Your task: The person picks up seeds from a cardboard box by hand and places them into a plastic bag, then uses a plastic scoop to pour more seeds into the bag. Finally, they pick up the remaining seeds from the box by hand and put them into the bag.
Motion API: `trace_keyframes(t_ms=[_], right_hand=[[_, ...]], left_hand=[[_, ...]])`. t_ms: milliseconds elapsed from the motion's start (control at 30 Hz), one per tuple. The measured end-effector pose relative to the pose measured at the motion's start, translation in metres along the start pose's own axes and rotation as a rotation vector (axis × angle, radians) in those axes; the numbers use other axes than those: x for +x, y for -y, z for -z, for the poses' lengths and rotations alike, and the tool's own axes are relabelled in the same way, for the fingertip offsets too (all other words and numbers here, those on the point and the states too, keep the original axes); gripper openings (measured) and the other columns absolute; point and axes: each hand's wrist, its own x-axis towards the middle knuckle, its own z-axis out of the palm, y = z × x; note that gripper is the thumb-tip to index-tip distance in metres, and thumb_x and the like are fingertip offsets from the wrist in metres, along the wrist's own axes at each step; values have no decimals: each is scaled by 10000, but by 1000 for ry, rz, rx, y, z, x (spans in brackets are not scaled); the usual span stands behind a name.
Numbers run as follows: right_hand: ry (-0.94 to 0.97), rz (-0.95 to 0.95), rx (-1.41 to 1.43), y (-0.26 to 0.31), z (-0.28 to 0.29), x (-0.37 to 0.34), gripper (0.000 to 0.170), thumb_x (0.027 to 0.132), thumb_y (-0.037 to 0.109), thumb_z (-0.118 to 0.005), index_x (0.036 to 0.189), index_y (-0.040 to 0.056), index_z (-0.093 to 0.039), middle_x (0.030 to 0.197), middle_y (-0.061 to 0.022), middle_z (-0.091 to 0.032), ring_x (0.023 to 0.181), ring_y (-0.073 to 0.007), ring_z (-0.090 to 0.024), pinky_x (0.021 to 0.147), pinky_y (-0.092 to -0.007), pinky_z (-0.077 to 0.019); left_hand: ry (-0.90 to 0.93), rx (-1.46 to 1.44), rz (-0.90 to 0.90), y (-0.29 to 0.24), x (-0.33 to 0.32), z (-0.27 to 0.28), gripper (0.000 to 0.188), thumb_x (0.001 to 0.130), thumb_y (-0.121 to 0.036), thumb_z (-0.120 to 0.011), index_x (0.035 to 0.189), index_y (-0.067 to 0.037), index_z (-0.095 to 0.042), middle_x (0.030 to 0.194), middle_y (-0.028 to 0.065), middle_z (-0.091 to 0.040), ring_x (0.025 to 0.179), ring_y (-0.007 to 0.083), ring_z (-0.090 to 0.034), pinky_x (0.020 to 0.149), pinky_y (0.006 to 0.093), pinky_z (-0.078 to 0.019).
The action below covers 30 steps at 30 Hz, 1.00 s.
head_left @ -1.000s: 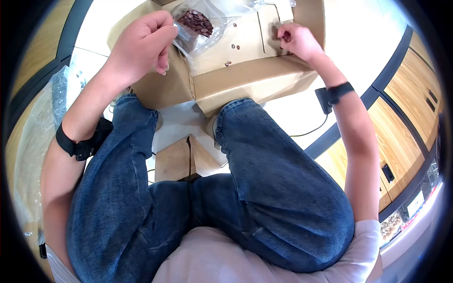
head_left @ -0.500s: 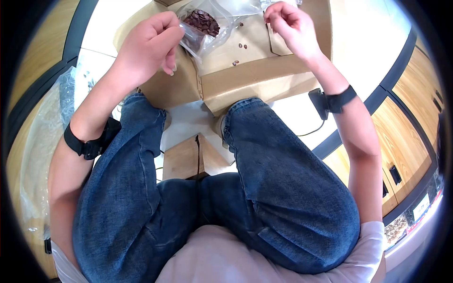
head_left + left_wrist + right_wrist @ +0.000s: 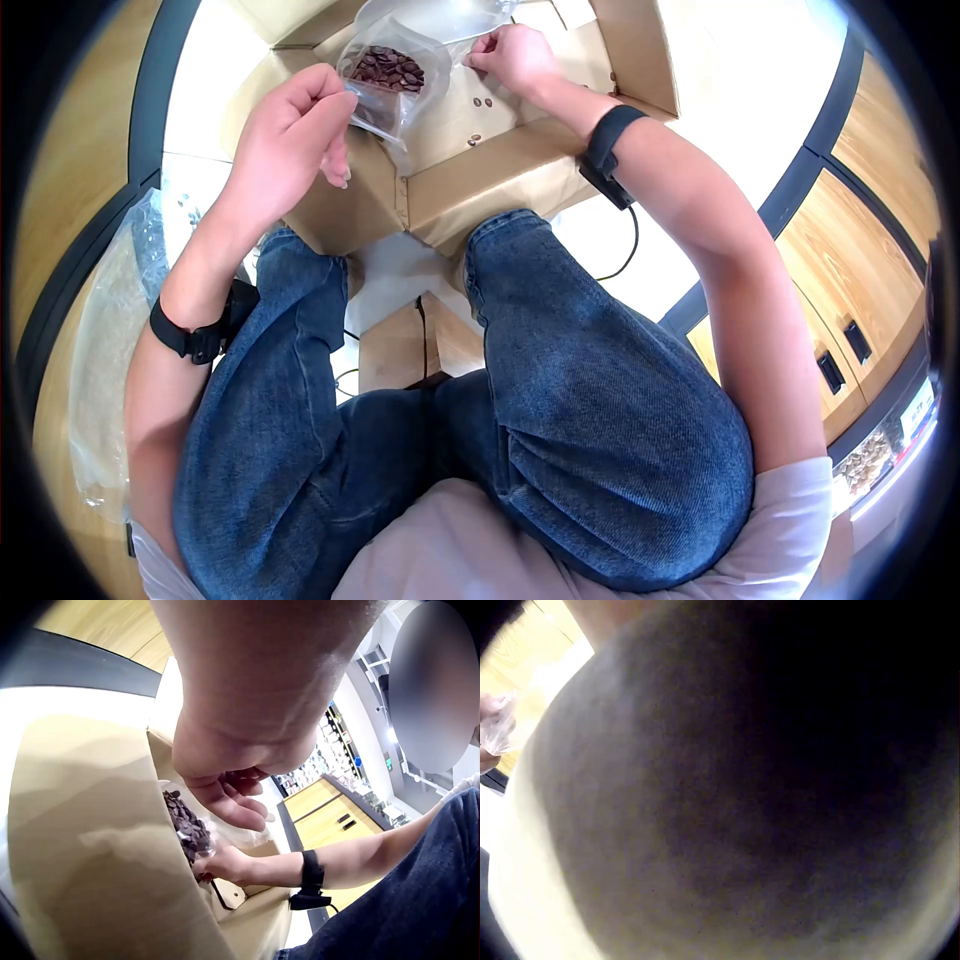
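Note:
A clear plastic bag (image 3: pixel 392 118) of dark brown seeds (image 3: pixel 388 68) lies tilted in an open cardboard box (image 3: pixel 500 180). My left hand (image 3: pixel 285 140) pinches the bag's near edge between thumb and curled fingers; the pinched plastic (image 3: pixel 499 727) also shows at the edge of the right wrist view. Just right of the bag, my right hand (image 3: pixel 515 60) has its thumb and fingertips together, with a dark seed largely hidden between them. In the left wrist view the right hand (image 3: pixel 229 864) overlaps the bag's side. Several loose seeds (image 3: pixel 478 102) lie on the box floor.
Another clear plastic piece (image 3: pixel 430 15) lies at the back of the box. The box's right wall (image 3: pixel 635 50) stands beyond my right hand. A clear plastic sheet (image 3: pixel 110 340) is at the left. Between my legs is a brown block-like object (image 3: pixel 392 345). Cabinets (image 3: pixel 800 290) line the right side.
My right hand has moved from the box's right side, up and then left to beside the bag. The left hand keeps its pinch on the bag. The head view has shifted slightly.

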Motion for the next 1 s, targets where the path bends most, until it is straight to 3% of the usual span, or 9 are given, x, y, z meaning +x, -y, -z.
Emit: trace_keyframes(t_ms=[233, 400, 500, 567, 600, 700, 767, 833, 1000], right_hand=[[207, 10, -148, 1, 13, -2, 178, 770, 294, -715, 729, 121, -730, 694, -30, -704, 635, -155, -663, 672, -300, -543], [324, 203, 318, 50, 70, -61, 159, 825, 200, -693, 817, 41, -699, 689, 7, -635, 659, -73, -571, 636, -228, -461], [223, 454, 354, 98, 84, -95, 100, 852, 119, -665, 886, 27, -683, 744, 12, -647, 714, -67, -588, 674, -228, -480], [-228, 1067, 82, 92, 80, -86, 198, 824, 119, -716, 997, 47, -652, 883, -30, -655, 728, -117, -605, 667, -268, -511], [-226, 1064, 87, 86, 77, -80, 198, 824, 119, -716, 997, 47, -652, 883, -30, -655, 728, -117, -605, 667, -268, -511], [62, 176, 586, 54, 61, -57, 154, 830, 127, -706, 963, 64, -660, 801, -47, -641, 676, -221, -615, 616, -330, -501], [106, 290, 146, 25, 43, -37, 142, 832, 86, -692, 958, 26, -666, 802, -6, -651, 769, -85, -609, 726, -248, -507], [193, 601, -290, 6, 28, -31, 238, 818, 154, -677, 1032, 61, -631, 983, -104, -650, 936, -276, -638, 796, -342, -525], [345, 920, -647, -3, 12, -18, 238, 791, 40, -615, 1029, 53, -612, 1077, -80, -595, 1045, -266, -596, 856, -370, -513]], left_hand=[[14, -40, -23, 3, -1, -1, 208, 976, -142, -482, 777, -84, -457, 596, -9, -512, 476, 90, -534, 487, 198, -366], [-4, -38, -29, 2, -4, 4, 205, 976, -145, -488, 783, -80, -457, 597, -4, -512, 478, 94, -536, 476, 202, -376], [2, -46, -42, 9, -4, 7, 216, 954, -181, -517, 777, -64, -480, 571, 19, -547, 482, 88, -534, 468, 225, -439], [-5, -18, -33, 6, -5, 5, 213, 951, -180, -516, 775, -66, -482, 570, 18, -545, 489, 88, -538, 469, 226, -442], [-4, -17, -27, 6, -4, 5, 213, 951, -180, -516, 775, -66, -482, 570, 18, -545, 489, 88, -538, 469, 226, -442], [-10, -70, -11, 8, -6, 9, 208, 948, -179, -515, 776, -66, -483, 571, 17, -543, 490, 88, -541, 469, 226, -442], [-25, -41, -6, 7, -8, 8, 211, 967, -163, -501, 780, -72, -464, 592, 2, -515, 470, 92, -541, 471, 202, -382], [-18, -23, -20, 6, -7, 9, 212, 958, -176, -508, 779, -66, -478, 584, 9, -529, 480, 89, -541, 471, 216, -422], [1, -5, -44, 10, -5, 11, 218, 949, -194, -515, 779, -60, -494, 576, 14, -543, 491, 84, -541, 472, 231, -468]])
